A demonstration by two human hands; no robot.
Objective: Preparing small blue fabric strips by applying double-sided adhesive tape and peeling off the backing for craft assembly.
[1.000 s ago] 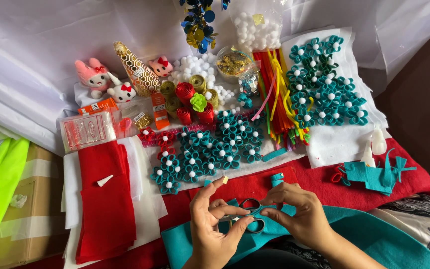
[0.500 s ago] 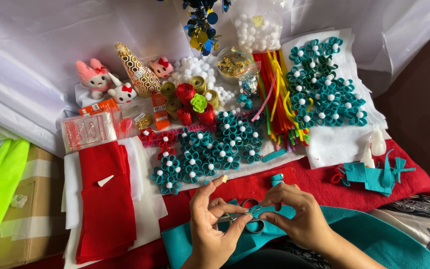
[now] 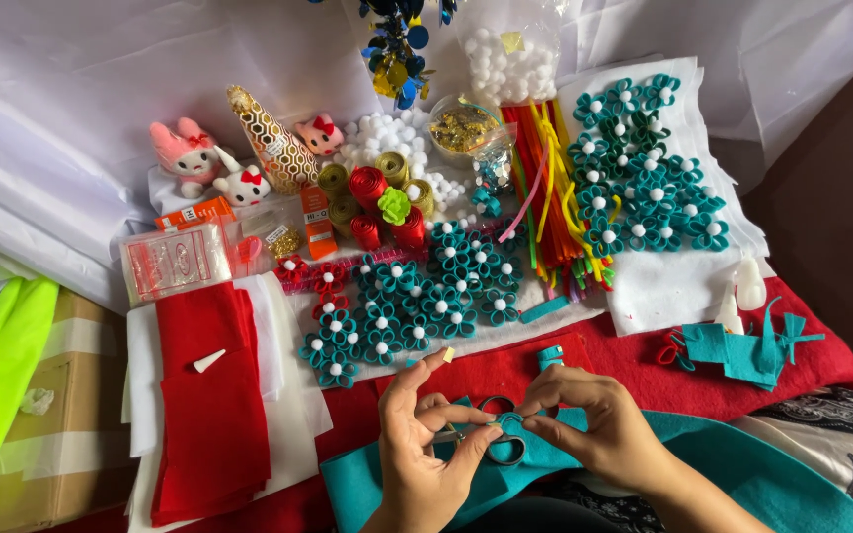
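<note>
Both hands meet over the scissors (image 3: 499, 434) in the head view, and we record the grip as follows. Our left hand (image 3: 425, 444) has its fingers curled around the dark handles, thumb pressed to them. Our right hand (image 3: 594, 424) pinches the end of a teal felt strip (image 3: 545, 456) between thumb and forefinger, touching the scissors.

We note that the strip lies directly beneath the grip and runs away to the right of it. Just beyond the grip sits a small teal felt roll (image 3: 550, 356) on the red felt (image 3: 491, 375). Further beyond lie finished teal felt flowers (image 3: 417, 301) with white centres.

We judge the step in hand to be cutting or trimming the strip. The next move calls for a steady pinch and a taut edge.
</note>
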